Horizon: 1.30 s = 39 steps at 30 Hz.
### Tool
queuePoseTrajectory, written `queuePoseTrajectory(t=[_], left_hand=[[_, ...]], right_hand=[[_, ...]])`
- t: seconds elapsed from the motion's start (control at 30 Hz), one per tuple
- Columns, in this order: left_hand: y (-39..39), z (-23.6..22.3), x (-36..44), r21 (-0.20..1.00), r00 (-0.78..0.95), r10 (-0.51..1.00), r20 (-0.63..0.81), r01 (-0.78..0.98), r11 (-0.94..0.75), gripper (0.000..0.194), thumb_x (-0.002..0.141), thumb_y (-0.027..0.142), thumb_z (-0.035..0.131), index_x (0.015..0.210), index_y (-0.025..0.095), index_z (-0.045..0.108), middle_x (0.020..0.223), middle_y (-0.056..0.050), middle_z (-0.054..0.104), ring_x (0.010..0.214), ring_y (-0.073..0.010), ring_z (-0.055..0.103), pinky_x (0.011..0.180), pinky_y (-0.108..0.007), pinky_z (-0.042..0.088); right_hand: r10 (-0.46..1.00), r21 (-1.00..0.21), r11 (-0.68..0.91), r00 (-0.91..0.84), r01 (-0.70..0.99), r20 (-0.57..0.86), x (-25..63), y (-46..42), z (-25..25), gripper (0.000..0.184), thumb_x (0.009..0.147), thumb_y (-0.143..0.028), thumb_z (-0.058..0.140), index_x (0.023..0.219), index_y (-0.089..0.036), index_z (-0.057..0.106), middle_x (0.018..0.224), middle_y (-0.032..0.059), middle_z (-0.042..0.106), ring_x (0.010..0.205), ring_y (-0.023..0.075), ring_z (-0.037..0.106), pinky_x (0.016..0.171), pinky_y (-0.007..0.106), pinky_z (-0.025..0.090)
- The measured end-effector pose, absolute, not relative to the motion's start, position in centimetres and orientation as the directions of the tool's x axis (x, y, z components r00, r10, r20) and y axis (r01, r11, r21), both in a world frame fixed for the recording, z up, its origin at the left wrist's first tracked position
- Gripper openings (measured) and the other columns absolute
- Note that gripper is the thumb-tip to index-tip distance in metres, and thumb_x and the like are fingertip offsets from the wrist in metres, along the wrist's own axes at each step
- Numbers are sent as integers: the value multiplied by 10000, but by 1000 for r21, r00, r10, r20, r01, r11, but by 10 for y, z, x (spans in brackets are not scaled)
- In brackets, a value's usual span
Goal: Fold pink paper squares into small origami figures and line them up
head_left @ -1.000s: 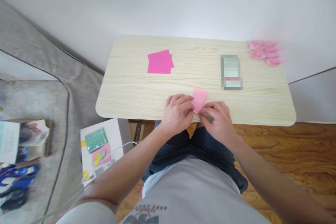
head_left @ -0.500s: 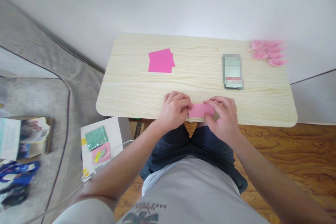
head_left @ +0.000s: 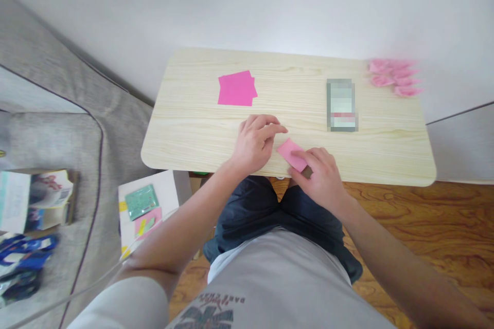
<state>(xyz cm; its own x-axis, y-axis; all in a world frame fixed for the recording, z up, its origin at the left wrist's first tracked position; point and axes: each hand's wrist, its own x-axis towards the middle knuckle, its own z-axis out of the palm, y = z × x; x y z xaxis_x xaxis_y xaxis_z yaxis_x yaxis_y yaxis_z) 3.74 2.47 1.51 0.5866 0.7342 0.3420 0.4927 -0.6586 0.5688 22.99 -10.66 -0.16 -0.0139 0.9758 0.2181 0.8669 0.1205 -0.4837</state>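
A folded strip of pink paper (head_left: 290,151) is pinched between the thumb and fingers of my right hand (head_left: 321,175), over the front edge of the table. The strip slants, its free end pointing up and left. My left hand (head_left: 255,143) is off the paper, just to its left, with the index finger stretched out and nothing held. Farther back on the tabletop lie several brighter pink paper sheets (head_left: 236,88), overlapping one another.
A phone with a blurred screen (head_left: 341,105) lies right of centre. Several folded pink paper pieces (head_left: 395,77) sit at the table's (head_left: 185,133) back right corner. Below left, a white box (head_left: 165,190) carries a green packet (head_left: 142,202) and a cable crosses nearby.
My left hand has let go of the pink strip and moved up, its index finger extending. My right hand has shifted left and down slightly, tilting the strip.
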Motion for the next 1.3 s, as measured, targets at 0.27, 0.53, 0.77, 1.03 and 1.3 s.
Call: queuePoseTrajectory(t=[0.27,0.53,0.77,1.03,1.3], left_hand=[[-25,13,30,556,678,676,287,457,-694,316,861,128,601,1131,246,713,1233,-44,732,1184,-246,606,1051,-433,438],[-19,2,34,520,644,705,297,511,-685,176,959,223,603,996,289,763,1172,-11,772,1155,-229,621,1052,-451,403],[-20,0,27,540,636,720,278,516,-665,153,916,201,646,991,279,755,1154,25,793,1141,-213,644,1060,-447,403],[-24,3,25,564,611,751,251,538,-626,143,972,288,646,952,289,788,1211,12,788,1220,-244,626,1100,-491,401],[-23,1,29,603,546,806,230,570,-558,138,984,344,662,930,271,765,1169,17,788,1181,-228,616,1083,-464,416]], right_hand=[[990,-638,-21,106,769,95,214,-109,4,583,791,-139,651,1367,-221,613,1185,123,697,1122,335,639,970,514,518],[992,-615,14,66,789,108,217,-108,10,272,942,-205,612,1189,-244,721,1049,92,736,1004,289,669,913,461,536],[977,-617,86,55,783,206,227,-110,6,172,962,-256,650,1077,-271,776,1001,76,639,989,254,619,909,437,522],[977,-547,116,4,829,213,234,-107,3,157,985,-373,657,990,-288,788,1044,62,710,1021,267,596,910,474,477],[964,-554,-3,150,833,220,227,-104,-2,186,980,-408,668,920,-258,763,973,66,710,984,269,604,893,473,470]])
